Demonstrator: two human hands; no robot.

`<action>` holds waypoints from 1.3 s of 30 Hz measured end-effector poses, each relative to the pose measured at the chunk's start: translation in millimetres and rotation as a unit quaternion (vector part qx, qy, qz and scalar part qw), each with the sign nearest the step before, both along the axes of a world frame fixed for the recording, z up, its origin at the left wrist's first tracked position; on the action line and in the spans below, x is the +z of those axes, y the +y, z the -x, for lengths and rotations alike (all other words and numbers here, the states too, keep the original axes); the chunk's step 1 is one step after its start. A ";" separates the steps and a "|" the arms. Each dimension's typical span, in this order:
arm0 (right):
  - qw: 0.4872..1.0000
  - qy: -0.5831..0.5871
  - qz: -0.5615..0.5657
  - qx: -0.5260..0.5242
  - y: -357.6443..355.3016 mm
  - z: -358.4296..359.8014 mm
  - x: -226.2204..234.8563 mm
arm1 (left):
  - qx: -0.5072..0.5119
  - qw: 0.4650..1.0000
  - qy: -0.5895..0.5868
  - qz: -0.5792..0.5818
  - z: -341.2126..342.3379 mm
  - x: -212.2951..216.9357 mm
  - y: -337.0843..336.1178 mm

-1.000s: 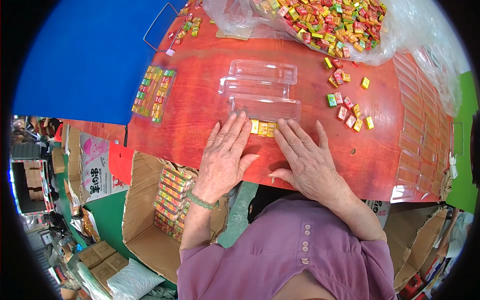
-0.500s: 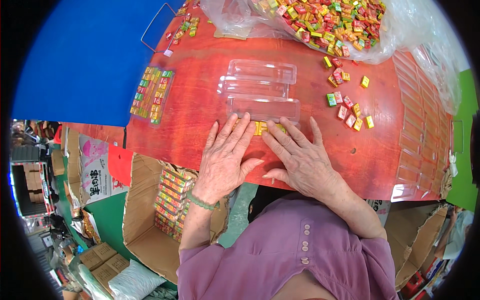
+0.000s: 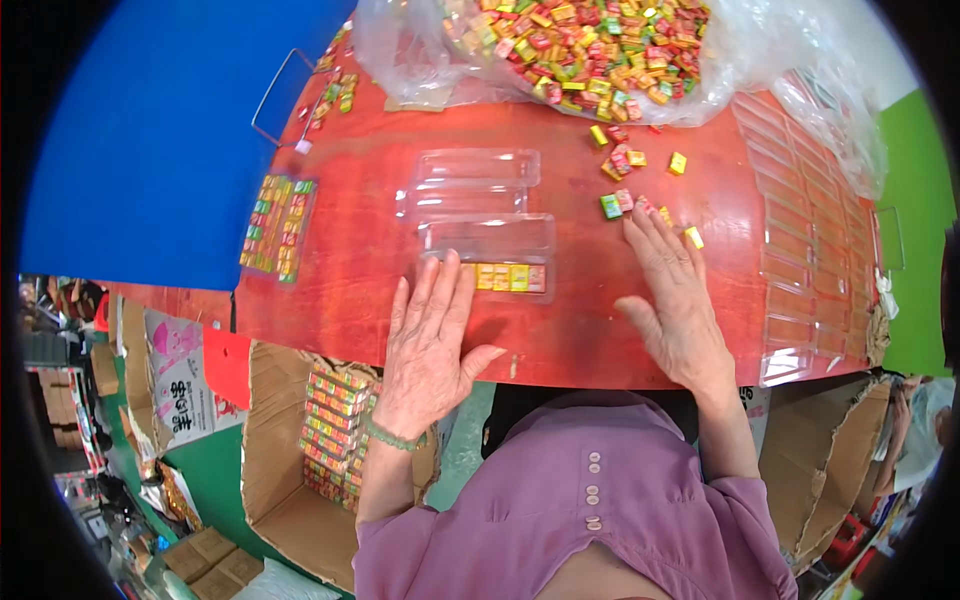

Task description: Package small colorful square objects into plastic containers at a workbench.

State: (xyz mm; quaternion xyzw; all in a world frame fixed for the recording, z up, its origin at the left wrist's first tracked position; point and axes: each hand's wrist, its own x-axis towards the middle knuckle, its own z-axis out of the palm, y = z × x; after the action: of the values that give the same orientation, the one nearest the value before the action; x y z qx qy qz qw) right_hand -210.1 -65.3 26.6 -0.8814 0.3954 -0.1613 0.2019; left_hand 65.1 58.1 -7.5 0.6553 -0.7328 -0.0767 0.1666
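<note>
My left hand [image 3: 425,345] lies flat with fingers stretched, its fingertips at the left end of a clear plastic tray [image 3: 487,236]. Inside the tray's near compartment stands a row of small wrapped sweets [image 3: 500,278], mostly yellow with a red one at the right end; my fingers hide its left part. Fingers spread, my right hand [image 3: 675,305] reaches over loose sweets, covering some of them. A green sweet [image 3: 611,207] lies just left of its fingertips, and a yellow sweet [image 3: 694,238] beside its fingers.
A clear bag [image 3: 720,60] heaped with sweets [image 3: 620,50] sits at the far side. Stacked clear trays [image 3: 815,250] lie along the right edge. A filled tray [image 3: 278,228] is at left, by a blue panel [image 3: 140,140]. Below, a cardboard box [image 3: 275,450] holds packed trays [image 3: 335,430].
My right hand has left the row of sweets and moved right to the loose ones. The left hand stays by the tray, whose row now shows more. The whole view has shifted.
</note>
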 end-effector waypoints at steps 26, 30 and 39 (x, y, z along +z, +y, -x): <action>0.996 0.021 -0.032 -0.076 -3.0 27.1 -10.4 | 0.013 0.998 0.051 0.036 6.0 3.6 11.1; 0.996 0.020 -0.028 -0.080 -6.3 26.5 -17.1 | 0.077 0.994 0.015 0.071 -9.1 1.9 18.0; 0.995 0.040 -0.016 -0.091 -11.0 23.6 -20.5 | 0.236 0.955 -0.074 0.167 -90.2 14.6 -13.3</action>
State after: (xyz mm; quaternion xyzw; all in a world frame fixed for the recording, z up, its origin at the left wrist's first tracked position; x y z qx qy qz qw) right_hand -233.6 -76.3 6.1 -0.8443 0.4842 -0.1372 0.1841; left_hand 155.3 44.8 7.1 0.7762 -0.5702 0.1369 0.2317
